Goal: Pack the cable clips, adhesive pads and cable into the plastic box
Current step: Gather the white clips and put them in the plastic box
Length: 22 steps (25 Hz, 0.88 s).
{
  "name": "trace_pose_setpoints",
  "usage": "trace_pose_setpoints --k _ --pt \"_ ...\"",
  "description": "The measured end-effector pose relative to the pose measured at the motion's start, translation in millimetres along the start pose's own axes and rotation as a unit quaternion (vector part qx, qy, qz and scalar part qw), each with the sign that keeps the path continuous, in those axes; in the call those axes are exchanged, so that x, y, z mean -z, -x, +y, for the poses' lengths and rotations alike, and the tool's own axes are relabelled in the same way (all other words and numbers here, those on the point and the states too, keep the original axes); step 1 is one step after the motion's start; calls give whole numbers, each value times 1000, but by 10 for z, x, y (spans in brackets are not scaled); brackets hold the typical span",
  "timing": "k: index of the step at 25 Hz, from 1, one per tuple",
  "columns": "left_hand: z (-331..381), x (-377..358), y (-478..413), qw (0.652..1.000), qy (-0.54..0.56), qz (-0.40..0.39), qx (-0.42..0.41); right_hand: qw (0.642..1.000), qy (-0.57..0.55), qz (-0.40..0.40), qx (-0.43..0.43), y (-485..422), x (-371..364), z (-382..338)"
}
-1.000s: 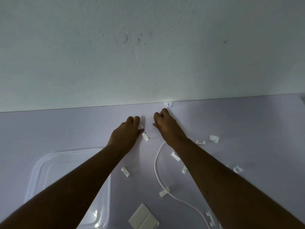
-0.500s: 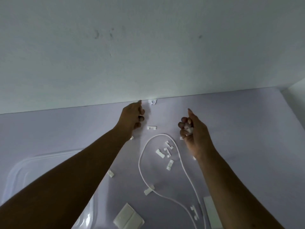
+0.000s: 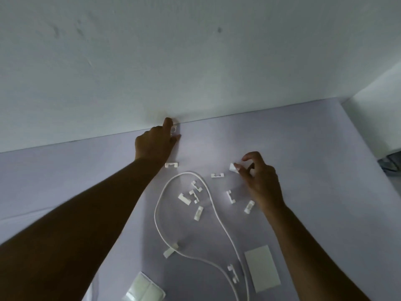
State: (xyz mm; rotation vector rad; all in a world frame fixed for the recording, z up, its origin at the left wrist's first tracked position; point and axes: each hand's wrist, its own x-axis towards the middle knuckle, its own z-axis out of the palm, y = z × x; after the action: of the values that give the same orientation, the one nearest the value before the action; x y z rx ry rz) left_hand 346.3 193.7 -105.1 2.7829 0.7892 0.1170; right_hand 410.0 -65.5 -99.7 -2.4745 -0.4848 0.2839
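Though apart, both grips (image 3: 155, 144) (image 3: 258, 177) around clips (image 3: 173, 128) (image 3: 233, 167)

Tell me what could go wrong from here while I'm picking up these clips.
The far clip sits against the wall, so the left hand may fumble it. The right hand pinches the held clip at its fingertips only; it might drop. A forearm pulling back could snag the cable and scatter the loose clips.

- cable (image 3: 188, 172): both ends run off the bottom edge.
- adhesive pad sheet (image 3: 144, 290): cut by bottom edge.
- left hand (image 3: 153, 144) at tiny clip (image 3: 173, 128): grip unclear.
- right hand (image 3: 260, 185) pinches white piece (image 3: 233, 167), partly hidden by fingers.
- dark thing (image 3: 390, 162), right edge: cut off, unidentifiable.
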Motion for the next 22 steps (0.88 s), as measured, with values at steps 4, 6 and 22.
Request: trace_pose_setpoints --k 4,6,22 --pt "-9 -26 -18 998 -60 -7 -33 989 132 -38 47 -42 -128 24" --pt "-4 -3 45 998 -43 -8 -33 984 154 -54 69 -91 -98 18" --pt "192 578 1302 497 786 -176 323 893 -418 -41 -163 389 763 433"
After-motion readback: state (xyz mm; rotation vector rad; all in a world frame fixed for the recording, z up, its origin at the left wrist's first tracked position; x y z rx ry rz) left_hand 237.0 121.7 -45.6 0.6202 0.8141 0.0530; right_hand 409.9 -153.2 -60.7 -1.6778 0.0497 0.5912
